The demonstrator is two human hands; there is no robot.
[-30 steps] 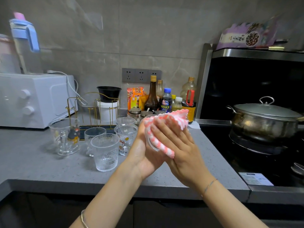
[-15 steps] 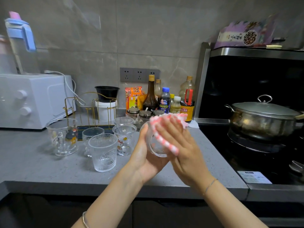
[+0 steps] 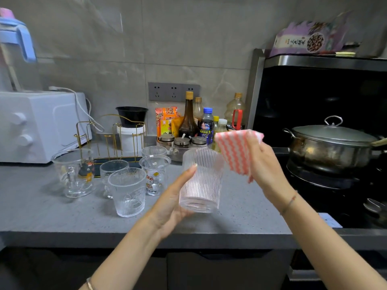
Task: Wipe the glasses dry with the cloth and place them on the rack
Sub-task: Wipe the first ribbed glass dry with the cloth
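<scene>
My left hand point(image 3: 171, 203) holds a ribbed clear glass point(image 3: 201, 181) upright above the grey counter, thumb on its near side. To the right of the glass, my right hand point(image 3: 263, 164) grips a pink-and-white striped cloth point(image 3: 234, 151), which is off the glass. Several more glasses stand on the counter at left: a ribbed tumbler point(image 3: 127, 191), a cartoon-printed glass point(image 3: 154, 174), a handled cup with a print point(image 3: 73, 172) and others behind. A gold wire rack point(image 3: 109, 139) on a dark tray stands behind them, holding no glasses.
A white microwave point(image 3: 39, 124) sits at far left with a jug on top. Behind the rack stand a white tub and a black bowl point(image 3: 131, 116). Sauce bottles and spice jars point(image 3: 188, 122) line the wall. A lidded steel pot point(image 3: 333, 147) sits on the black stove at right.
The cloth was wrapped over the glass under my right hand; now my right hand has lifted the cloth away to the right and the glass is bare in my left hand.
</scene>
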